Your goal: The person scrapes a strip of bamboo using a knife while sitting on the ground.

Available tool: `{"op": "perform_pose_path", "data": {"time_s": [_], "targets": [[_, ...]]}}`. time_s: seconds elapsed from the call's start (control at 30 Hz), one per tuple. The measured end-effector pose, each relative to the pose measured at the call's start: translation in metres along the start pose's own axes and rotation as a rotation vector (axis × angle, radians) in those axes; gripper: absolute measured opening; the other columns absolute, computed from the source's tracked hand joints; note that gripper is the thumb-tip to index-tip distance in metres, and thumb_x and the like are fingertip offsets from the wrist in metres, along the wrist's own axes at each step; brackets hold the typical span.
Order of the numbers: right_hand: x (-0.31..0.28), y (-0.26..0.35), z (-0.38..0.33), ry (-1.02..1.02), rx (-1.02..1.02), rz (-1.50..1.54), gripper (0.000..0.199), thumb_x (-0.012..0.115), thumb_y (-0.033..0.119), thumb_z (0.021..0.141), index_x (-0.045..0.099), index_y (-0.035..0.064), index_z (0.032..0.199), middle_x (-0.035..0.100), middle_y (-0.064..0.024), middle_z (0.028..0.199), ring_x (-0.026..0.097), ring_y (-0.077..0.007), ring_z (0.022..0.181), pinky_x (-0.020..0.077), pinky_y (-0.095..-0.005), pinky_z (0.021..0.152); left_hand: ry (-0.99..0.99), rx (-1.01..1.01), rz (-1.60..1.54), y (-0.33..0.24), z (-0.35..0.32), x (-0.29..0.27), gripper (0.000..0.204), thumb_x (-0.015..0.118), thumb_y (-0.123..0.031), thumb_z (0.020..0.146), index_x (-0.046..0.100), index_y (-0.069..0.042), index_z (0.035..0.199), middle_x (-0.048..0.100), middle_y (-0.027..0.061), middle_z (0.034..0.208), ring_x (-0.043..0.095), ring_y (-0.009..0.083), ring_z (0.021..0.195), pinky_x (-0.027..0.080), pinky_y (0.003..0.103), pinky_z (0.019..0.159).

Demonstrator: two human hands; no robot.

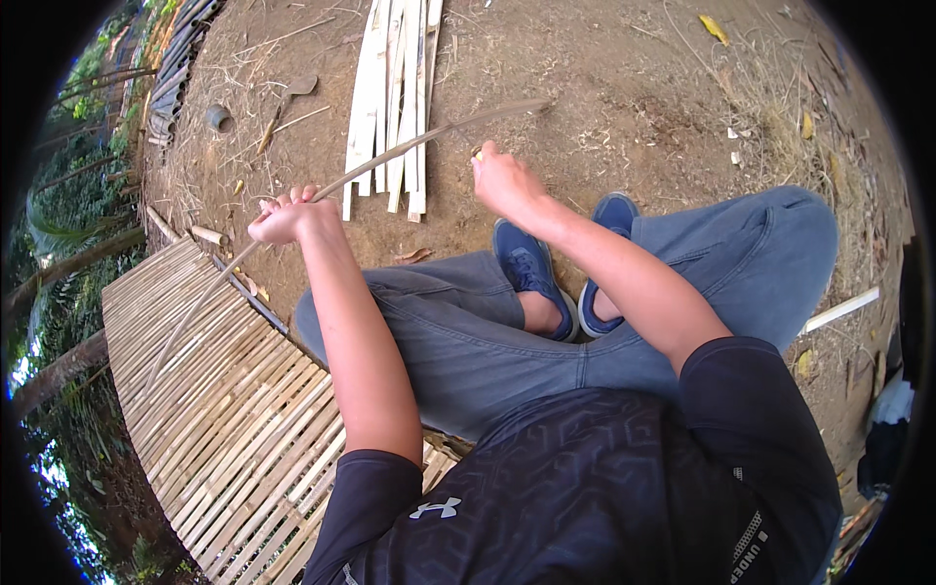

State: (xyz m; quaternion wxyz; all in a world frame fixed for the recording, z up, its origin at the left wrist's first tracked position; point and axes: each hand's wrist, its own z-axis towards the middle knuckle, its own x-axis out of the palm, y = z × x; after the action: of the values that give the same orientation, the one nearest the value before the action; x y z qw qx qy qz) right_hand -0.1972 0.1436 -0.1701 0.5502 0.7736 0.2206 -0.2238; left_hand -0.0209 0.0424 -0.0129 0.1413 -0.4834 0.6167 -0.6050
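Note:
A long, thin, bowed bamboo strip (388, 154) runs through my left hand (291, 216), whose fingers are closed around it. The strip's near end hangs down to the left over a slatted bamboo bench (224, 390); its far end, slightly blurred, reaches past the middle over the bare ground. My right hand (509, 183) is closed in a fist, a little below the far part of the strip and apart from it. A small yellowish bit shows at its fingers, but what it holds is mostly hidden.
Pale split bamboo slats (395, 88) lie on the dirt ahead. Left of them are a long-handled tool (285, 105), a small dark pot-like object (220, 118) and stacked dark tubes (175, 73). My crossed legs (439, 336) and blue shoes (531, 263) fill the middle. A pale stick (843, 308) lies right.

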Motion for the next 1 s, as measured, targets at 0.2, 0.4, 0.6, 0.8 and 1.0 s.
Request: {"op": "perform_pose_path", "data": {"time_s": [0.2,0.4,0.6,0.8,1.0], "targets": [[-0.011,0.005,-0.004,0.024,-0.089,0.002,0.029,0.038,0.024,0.102,0.048,-0.0033,0.103,0.064,-0.0202,0.068,0.067,-0.036,0.065,0.0543,-0.0486,0.06,-0.041,0.006,0.003,0.003,0.007,-0.004,0.021,0.03,-0.029,0.083,0.024,-0.017,0.066,0.025,-0.0025,0.056,0.021,0.0122,0.046,0.02,0.027,0.043],[-0.004,-0.039,0.022,-0.054,0.091,0.017,0.033,0.036,0.022,0.103,0.047,-0.0074,0.111,0.064,-0.0184,0.068,0.067,-0.0316,0.064,0.0545,-0.0455,0.06,0.036,0.025,-0.012,0.004,-0.005,0.001,0.021,0.033,-0.028,0.081,0.023,-0.018,0.066,0.025,-0.0024,0.056,0.021,0.0122,0.046,0.02,0.027,0.043],[-0.026,0.009,-0.004,0.099,0.001,-0.012,0.023,0.041,0.012,0.1,0.049,-0.0079,0.109,0.063,-0.0165,0.075,0.063,-0.0247,0.061,0.0534,-0.0342,0.052,0.067,0.013,0.001,0.002,-0.006,0.001,0.021,0.034,-0.029,0.08,0.025,-0.018,0.065,0.024,-0.0029,0.055,0.02,0.0127,0.046,0.019,0.027,0.043],[-0.031,0.026,-0.006,0.232,-0.125,-0.059,0.024,0.039,0.007,0.099,0.046,-0.0083,0.116,0.065,-0.018,0.084,0.066,-0.0243,0.065,0.0538,-0.0314,0.052,0.053,0.029,-0.022,0.0,-0.007,-0.004,0.023,0.034,-0.03,0.081,0.024,-0.018,0.064,0.024,-0.003,0.055,0.021,0.0121,0.045,0.019,0.026,0.041],[-0.014,-0.028,0.018,0.06,0.048,0.064,0.026,0.038,0.01,0.1,0.047,-0.0095,0.114,0.051,-0.0067,0.062,0.046,-0.0138,0.044,0.0414,-0.0268,0.038,0.05,0.019,-0.037,0.001,-0.011,0.002,0.022,0.034,-0.029,0.08,0.024,-0.017,0.064,0.024,-0.0033,0.055,0.021,0.0121,0.045,0.018,0.025,0.04]]}}
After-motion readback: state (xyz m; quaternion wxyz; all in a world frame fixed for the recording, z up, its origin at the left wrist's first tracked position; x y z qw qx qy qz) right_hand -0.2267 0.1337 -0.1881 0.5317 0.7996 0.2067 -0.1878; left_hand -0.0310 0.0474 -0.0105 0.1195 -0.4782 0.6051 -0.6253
